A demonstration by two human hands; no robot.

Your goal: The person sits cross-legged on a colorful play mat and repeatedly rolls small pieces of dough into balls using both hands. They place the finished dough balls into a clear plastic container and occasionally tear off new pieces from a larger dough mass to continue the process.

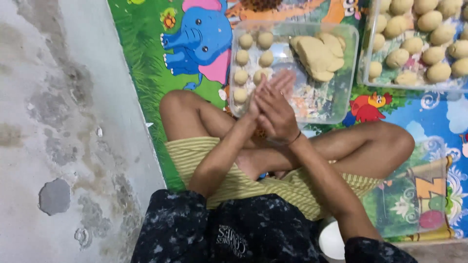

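Observation:
I sit cross-legged on a colourful play mat [146, 58]. My right hand [276, 116] lies flat on top of my left hand [255, 97], palm against palm, just above the near edge of a clear plastic container [343, 104]. Whatever is between the palms is hidden. The container holds several small round dough balls [242, 57] along its left side. A large pale dough lump [319, 53] fills its far right corner. A thin dark band circles my right wrist.
A second clear container [366, 78] at the top right is filled with several larger dough balls [429, 22]. Bare stained concrete floor [58, 122] runs along the left. A clear plastic lid [414, 204] lies by my right knee, and a white round object [331, 241] shows under my right arm.

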